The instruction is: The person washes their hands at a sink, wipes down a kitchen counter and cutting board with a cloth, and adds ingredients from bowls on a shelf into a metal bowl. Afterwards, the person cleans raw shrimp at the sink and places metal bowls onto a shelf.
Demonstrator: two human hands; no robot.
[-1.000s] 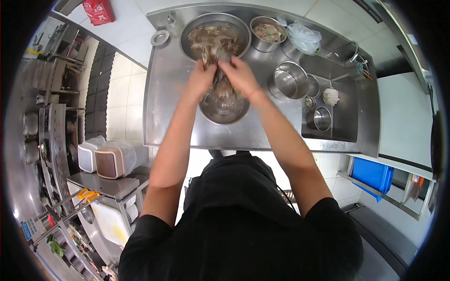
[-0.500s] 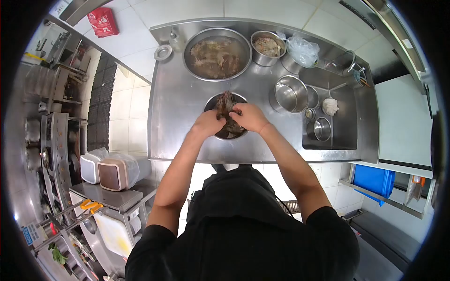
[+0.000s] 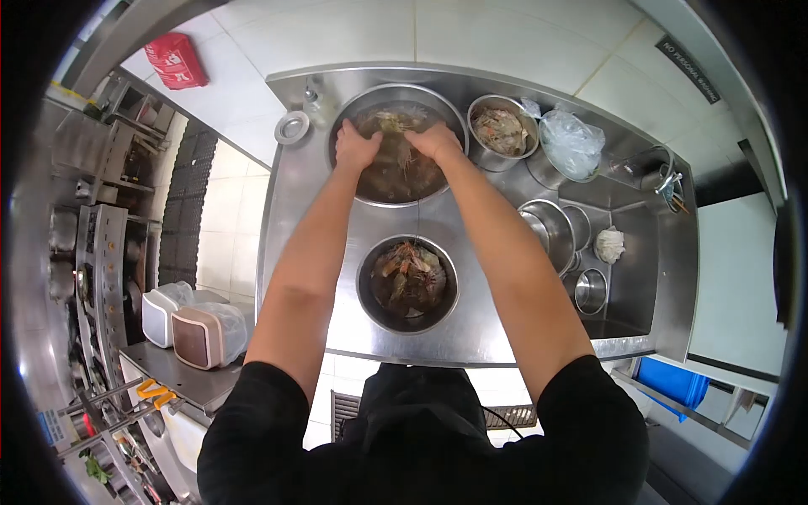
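Observation:
A large steel basin (image 3: 397, 202) holds murky water with several prawns (image 3: 406, 160) in it. My left hand (image 3: 358, 149) reaches over its left side, thumb apart from the fingers, fingertips at the water. On the other side my right hand (image 3: 436, 141) dips in, its thumb beside a prawn and its fingers spread. Neither hand visibly grips a prawn; the water partly hides the fingertips. Nearer my body, between my forearms, a smaller steel bowl (image 3: 363, 295) contains several prawns (image 3: 410, 273) in dark liquid.
Right of the basin stand a steel pot of peeled-looking shellfish (image 3: 502, 130) and a pot topped by a clear plastic bag (image 3: 572, 143). Steel pots (image 3: 547, 227) sit by the sink (image 3: 635, 290), where a white cloth (image 3: 610, 244) lies. A small metal dish (image 3: 292, 127) is at the back left.
Both hands have left the smaller bowl, where they were handling prawns, and moved forward into the large basin. The prawns in the smaller bowl now show uncovered. The view has shifted.

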